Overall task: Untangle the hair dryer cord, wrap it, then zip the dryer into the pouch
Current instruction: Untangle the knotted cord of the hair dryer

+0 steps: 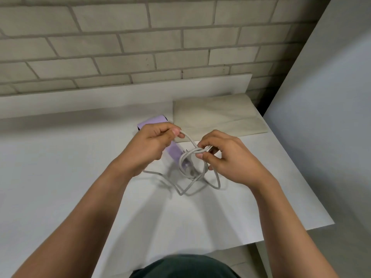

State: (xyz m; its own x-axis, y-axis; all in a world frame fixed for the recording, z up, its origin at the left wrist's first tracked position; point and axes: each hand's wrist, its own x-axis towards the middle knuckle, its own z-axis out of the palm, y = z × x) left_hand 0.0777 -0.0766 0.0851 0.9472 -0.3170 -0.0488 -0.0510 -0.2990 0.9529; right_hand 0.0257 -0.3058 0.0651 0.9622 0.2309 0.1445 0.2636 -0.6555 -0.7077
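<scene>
The left hand (pixel 152 145) is curled, and its thumb and forefinger pinch one strand of the pale grey cord (pixel 197 184). That strand runs down and to the right into a knot of crossed loops. The right hand (pixel 226 159) pinches this knot between thumb and bent fingers. Both hands are lifted above the table (pixel 60 167). Below the knot the rest of the cord hangs in several tangled loops that reach the tabletop, and one loose run trails off under the left wrist.

The lilac hair dryer (pixel 173 151) lies on the table under the left hand. One end shows beyond the knuckles and the other shows between the two hands, among the cord loops. The beige pouch (pixel 216 115) lies flat just beyond the hands, in the far right corner. Its right side is close to the table's right edge.

The far edge of the table meets a low white ledge (pixel 100 97) under a brick wall (pixel 140 47). A grey panel (pixel 331 97) stands beside the right edge. The widest stretch of tabletop lies to the left of the left hand, and more lies toward the near edge, between the forearms.
</scene>
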